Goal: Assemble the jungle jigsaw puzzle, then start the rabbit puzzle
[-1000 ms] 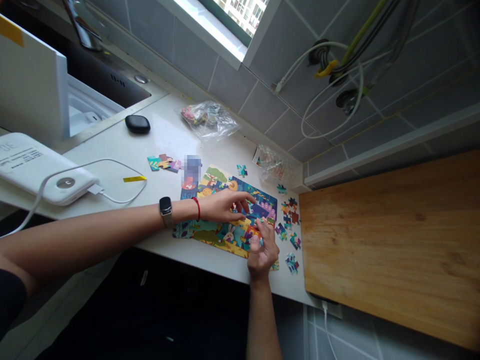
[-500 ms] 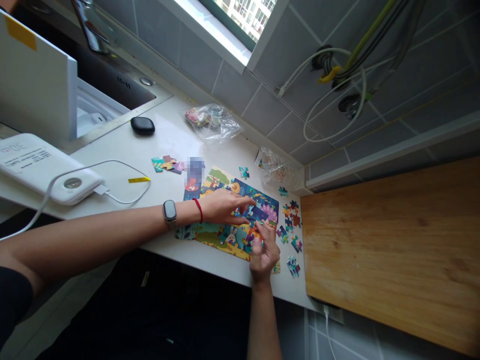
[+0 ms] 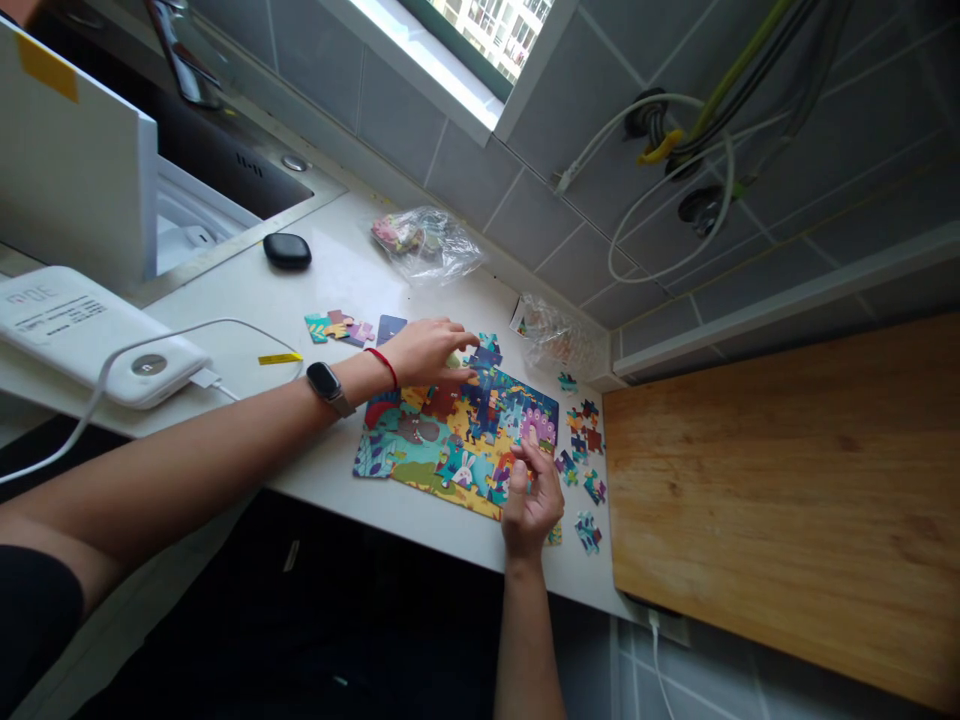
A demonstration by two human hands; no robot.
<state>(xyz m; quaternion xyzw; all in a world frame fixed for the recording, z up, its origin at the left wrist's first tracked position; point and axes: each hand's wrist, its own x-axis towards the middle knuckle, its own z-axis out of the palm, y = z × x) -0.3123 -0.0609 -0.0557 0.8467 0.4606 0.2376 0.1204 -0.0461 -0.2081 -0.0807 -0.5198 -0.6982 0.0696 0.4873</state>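
Observation:
A partly joined cartoon jigsaw puzzle [image 3: 420, 430] lies on the white counter, with a rabbit and other animals in its picture. My left hand [image 3: 427, 352] is over its far edge, thumb and fingers closed on a dark blue puzzle piece [image 3: 486, 356]. That piece partly covers a loose teal piece [image 3: 489, 340] behind it. My right hand [image 3: 534, 500] rests by the puzzle's near right corner, fingers loosely curled, thumb apart from them, nothing visible in it. Several loose pieces [image 3: 585, 430] lie to the right of the puzzle.
More joined pieces [image 3: 337, 327] lie left of the puzzle. Clear plastic bags [image 3: 427, 245] stand by the wall. A black case [image 3: 287, 251] and a white cabled device [image 3: 97, 335] are at the left, near the sink [image 3: 247, 160]. A wooden board [image 3: 780, 500] borders the right.
My left hand has moved away from my right hand, toward the puzzle's far edge, and the dark blue piece has moved with it. My right hand stays nearly in place.

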